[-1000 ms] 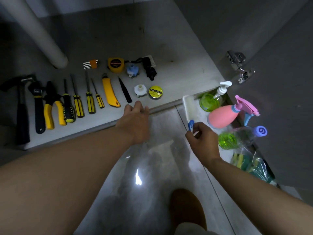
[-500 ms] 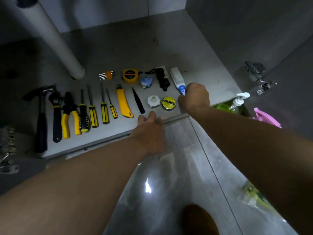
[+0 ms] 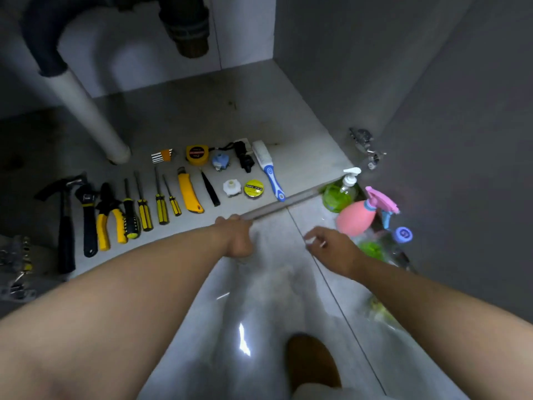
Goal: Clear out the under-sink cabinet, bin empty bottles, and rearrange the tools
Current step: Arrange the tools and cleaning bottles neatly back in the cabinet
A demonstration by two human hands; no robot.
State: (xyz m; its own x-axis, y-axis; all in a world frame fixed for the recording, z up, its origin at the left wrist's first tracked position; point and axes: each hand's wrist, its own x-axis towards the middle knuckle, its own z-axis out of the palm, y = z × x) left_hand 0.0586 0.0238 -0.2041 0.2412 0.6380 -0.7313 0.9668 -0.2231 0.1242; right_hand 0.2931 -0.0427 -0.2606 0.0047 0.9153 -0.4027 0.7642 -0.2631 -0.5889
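Tools [image 3: 189, 194] are filling the cabinet floor's [image 3: 230, 116] front; its back is lying open at twelve o'clock, a drainpipe [image 3: 86, 114] blocking eleven.

- The brush [image 3: 269, 171], which the right hand [image 3: 331, 246] carried a second ago down by the bottles, now lies on the cabinet floor [image 3: 259, 116] just right of the yellow tin [image 3: 253, 188]. Its bristle head points to the back and its blue handle tip is at the front edge.
- Half a second ago the right hand was at the brush handle, close beside the yellow tin. It has let go and drawn back over the floor tiles [image 3: 274, 284], right of the tin and nearer the person, fingers loosely curled, holding nothing.
- The pink spray bottle [image 3: 356, 217], mostly hidden by the right arm half a second ago, shows again, right of the tin.
- The view has tipped up: the drain pipe [image 3: 184, 24] far behind the tin now shows.
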